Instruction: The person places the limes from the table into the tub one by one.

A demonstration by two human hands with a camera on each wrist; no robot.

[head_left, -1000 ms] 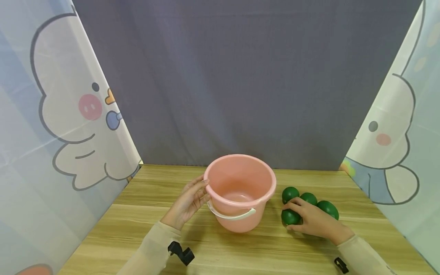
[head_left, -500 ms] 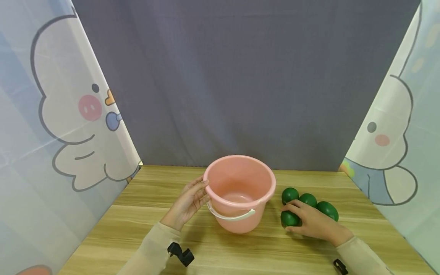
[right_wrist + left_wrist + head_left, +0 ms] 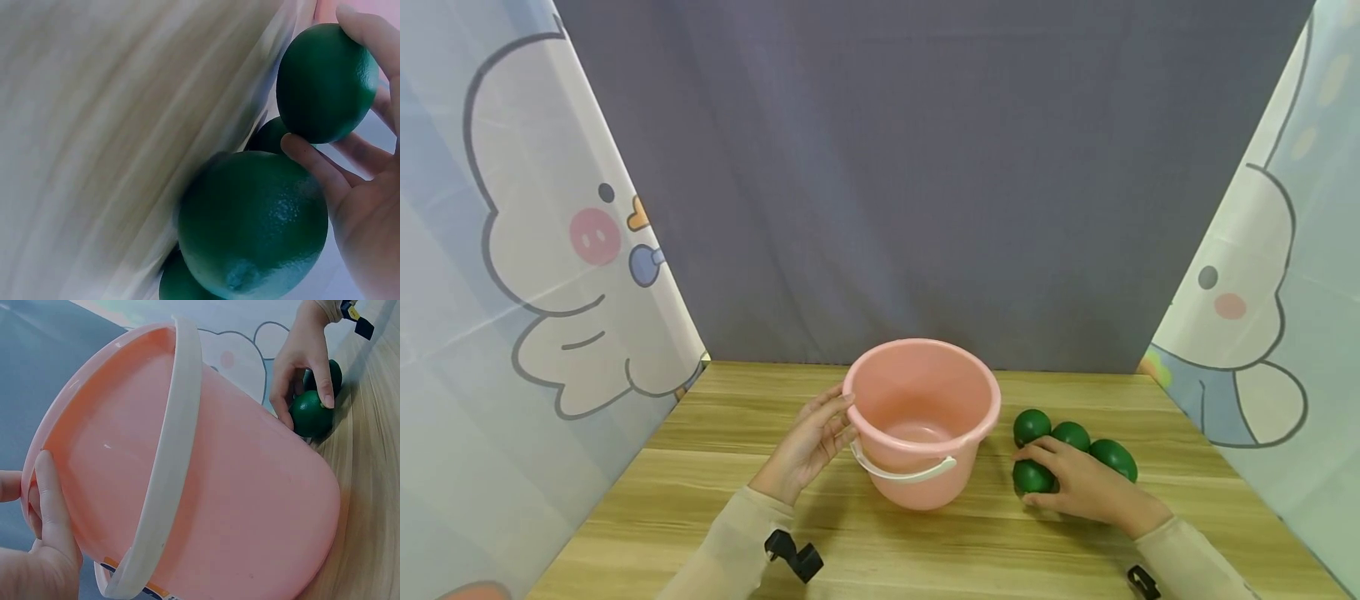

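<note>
A pink plastic bucket [image 3: 917, 483] with a white handle [image 3: 906, 477] stands upright on the table. My left hand [image 3: 808, 450] holds its left rim, with a finger lying over the edge in the left wrist view. To the right of the bucket, my right hand [image 3: 1082, 483] grips a dark green lime [image 3: 1032, 477] between thumb and fingers. In the right wrist view that lime [image 3: 328, 81] sits close to the wood, its side partly covered by the digits. More limes lie right beside this hand: one [image 3: 1032, 427] behind the fingers, another [image 3: 1071, 435] past the knuckles, a third [image 3: 1114, 458] farther right.
A wood-grain table [image 3: 700, 483] carries everything. Behind it hangs a dark grey cloth [image 3: 910, 183], and cartoon-printed curtains [image 3: 550, 350] close off both sides. Each sleeve has a black wrist mount [image 3: 793, 556] on it. The bucket's inside [image 3: 921, 400] faces up and shows nothing in it.
</note>
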